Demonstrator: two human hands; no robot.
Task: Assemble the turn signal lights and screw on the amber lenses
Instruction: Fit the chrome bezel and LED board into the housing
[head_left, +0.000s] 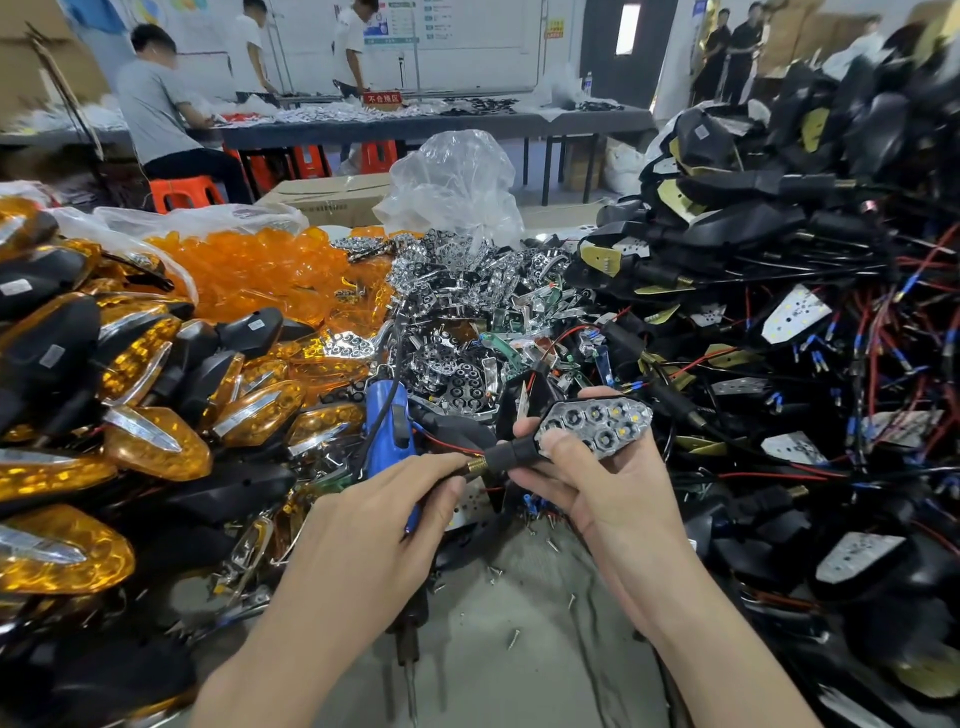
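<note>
A black turn signal housing (597, 422) with a chrome reflector and LEDs facing up sits in my right hand (592, 483), thumb pressed on the reflector's near edge. My left hand (395, 514) pinches the brass threaded end of its black stem (511, 453). No amber lens is on this housing. Loose amber lenses (260, 275) are heaped at the back left. A blue electric screwdriver (389, 415) lies on the table just behind my left hand.
Finished amber-lensed lights (156, 441) pile up on the left. Chrome reflectors (467, 291) fill the middle. Black housings with red and black wires (779, 312) tower on the right. Loose screws (514, 639) dot the grey tabletop. People work at a far table.
</note>
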